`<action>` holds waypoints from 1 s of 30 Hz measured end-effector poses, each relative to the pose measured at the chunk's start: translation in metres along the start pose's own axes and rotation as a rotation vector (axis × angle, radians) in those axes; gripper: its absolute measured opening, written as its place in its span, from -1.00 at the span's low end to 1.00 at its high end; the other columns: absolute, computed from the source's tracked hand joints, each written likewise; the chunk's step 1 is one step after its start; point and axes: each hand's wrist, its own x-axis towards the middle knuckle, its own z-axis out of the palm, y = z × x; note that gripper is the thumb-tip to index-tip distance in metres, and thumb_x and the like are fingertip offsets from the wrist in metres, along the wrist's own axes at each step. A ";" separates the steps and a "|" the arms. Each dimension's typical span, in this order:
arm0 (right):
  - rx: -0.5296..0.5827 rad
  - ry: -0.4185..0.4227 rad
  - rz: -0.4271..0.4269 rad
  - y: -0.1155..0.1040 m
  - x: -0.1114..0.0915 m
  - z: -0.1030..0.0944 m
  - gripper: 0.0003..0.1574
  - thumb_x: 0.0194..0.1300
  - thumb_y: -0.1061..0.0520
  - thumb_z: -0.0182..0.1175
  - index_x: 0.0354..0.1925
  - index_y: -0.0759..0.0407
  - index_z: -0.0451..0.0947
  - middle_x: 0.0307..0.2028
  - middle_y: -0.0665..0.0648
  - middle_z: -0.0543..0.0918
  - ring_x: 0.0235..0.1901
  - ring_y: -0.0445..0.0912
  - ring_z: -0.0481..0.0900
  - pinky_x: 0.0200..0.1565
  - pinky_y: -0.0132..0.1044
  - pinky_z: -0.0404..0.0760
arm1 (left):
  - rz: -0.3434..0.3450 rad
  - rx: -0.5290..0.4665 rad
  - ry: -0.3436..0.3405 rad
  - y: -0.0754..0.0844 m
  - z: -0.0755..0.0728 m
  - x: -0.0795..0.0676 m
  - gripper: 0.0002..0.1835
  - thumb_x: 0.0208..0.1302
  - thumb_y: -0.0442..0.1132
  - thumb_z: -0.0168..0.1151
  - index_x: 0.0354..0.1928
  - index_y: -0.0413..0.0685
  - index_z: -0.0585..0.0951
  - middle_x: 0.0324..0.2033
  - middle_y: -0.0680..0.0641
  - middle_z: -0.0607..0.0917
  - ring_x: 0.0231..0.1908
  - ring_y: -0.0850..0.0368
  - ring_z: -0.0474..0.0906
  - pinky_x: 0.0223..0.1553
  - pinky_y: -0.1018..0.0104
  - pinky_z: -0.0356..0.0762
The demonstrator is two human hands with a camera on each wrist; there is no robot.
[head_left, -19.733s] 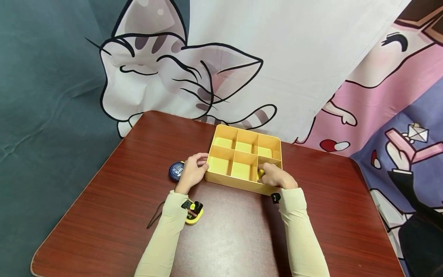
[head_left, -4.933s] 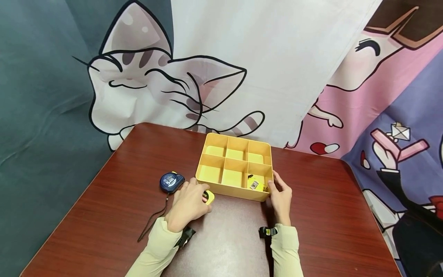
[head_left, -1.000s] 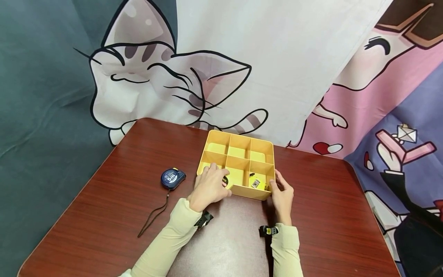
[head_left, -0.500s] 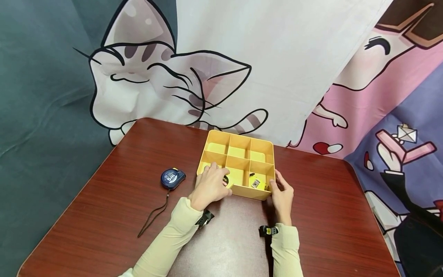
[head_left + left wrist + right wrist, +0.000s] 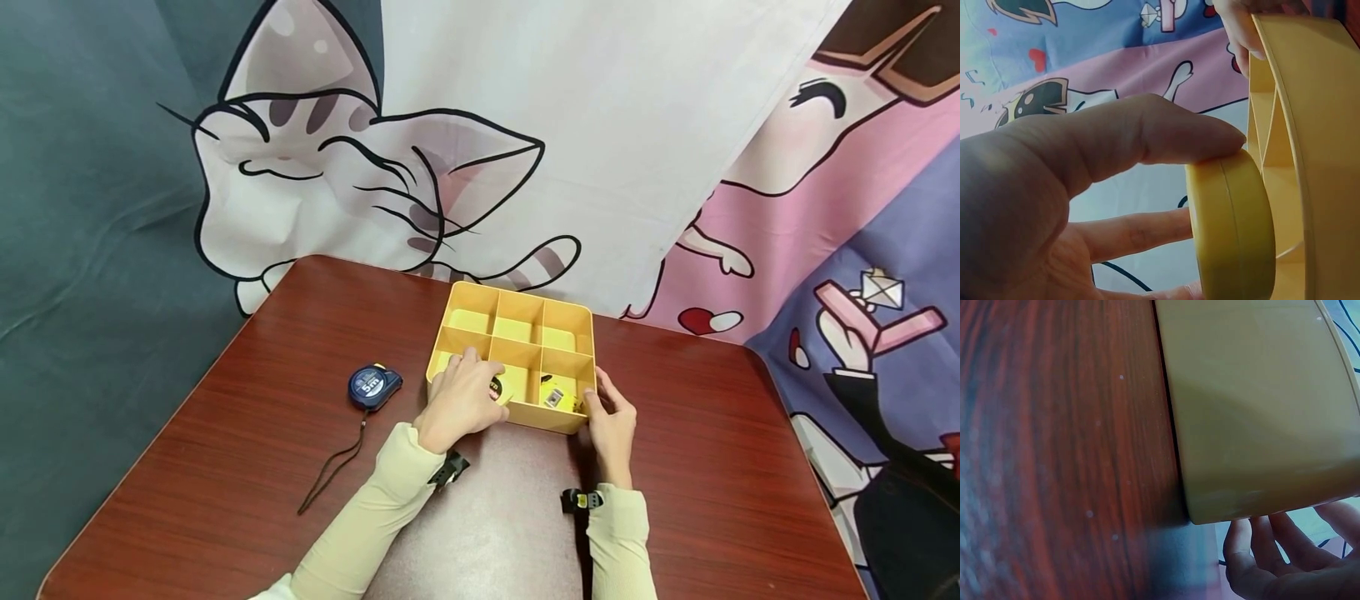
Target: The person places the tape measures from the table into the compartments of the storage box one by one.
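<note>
A yellow tape measure (image 5: 500,390), round-sided with a seam along its edge, is held roughly level, dark label upward, over the near middle compartment of a yellow box (image 5: 540,418); whether the two touch cannot be told. The open-topped box is divided into two rows of three and is set flat on the desk (image 5: 697,433).

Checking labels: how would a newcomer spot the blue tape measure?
On the brown table, find the yellow compartment box. Left of it lies the blue tape measure. Its colour and cord set it apart from the yellow one the left hand holds.
</note>
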 end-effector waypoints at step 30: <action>-0.026 -0.005 0.019 -0.001 0.001 -0.001 -0.52 0.18 0.32 0.12 0.11 0.19 0.49 -0.03 0.33 0.57 -0.18 -0.08 0.52 -0.30 -0.61 0.45 | 0.043 -0.001 0.016 0.005 0.009 0.017 -0.38 -0.17 0.03 0.41 0.06 0.10 0.56 -0.18 -0.10 0.48 -0.19 -0.04 0.39 -0.38 0.16 0.37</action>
